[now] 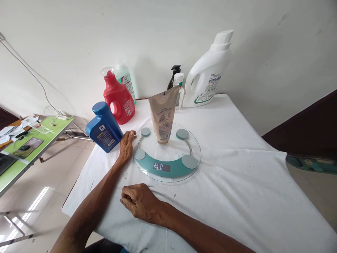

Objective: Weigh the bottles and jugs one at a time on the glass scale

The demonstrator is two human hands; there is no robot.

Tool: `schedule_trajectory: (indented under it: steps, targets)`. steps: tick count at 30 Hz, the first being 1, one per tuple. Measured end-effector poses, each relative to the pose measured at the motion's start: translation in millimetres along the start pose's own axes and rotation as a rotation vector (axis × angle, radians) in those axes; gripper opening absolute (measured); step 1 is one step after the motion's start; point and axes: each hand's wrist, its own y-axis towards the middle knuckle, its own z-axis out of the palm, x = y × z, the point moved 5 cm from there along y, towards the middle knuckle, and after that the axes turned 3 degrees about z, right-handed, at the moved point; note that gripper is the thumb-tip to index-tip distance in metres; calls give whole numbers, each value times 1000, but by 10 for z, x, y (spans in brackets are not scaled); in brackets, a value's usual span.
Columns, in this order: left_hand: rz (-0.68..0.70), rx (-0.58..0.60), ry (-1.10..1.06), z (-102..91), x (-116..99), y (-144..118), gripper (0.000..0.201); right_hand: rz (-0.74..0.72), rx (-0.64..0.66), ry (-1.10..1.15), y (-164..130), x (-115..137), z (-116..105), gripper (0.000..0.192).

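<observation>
Two hands rest on the surface (237,168). My left hand (126,144) lies flat, fingers (131,134) together, empty, touching the scale (168,172) rim. The tube (162,116) stands upright on the scale, cap down, just right of those fingers. My right hand (140,202) is loosely curled, empty, nearer me, farther from the tube.

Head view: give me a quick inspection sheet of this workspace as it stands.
Surface: table under a white cloth.
Job's things: beige tube stands cap-down on the round glass scale, display lit.
Clutter: blue bottle, red jug, white jug, small bottles behind.
Grippers: left hand flat beside the scale; right hand curled on the cloth, empty.
Cables: cord along the wall.
Surroundings: green side table, tiled floor.
</observation>
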Motion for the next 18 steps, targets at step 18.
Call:
schedule_trajectory:
  steps: [18]
  targets:
    - [328,-57,135,139,-697,-130,55,28,28,-5,52,40,-46,23]
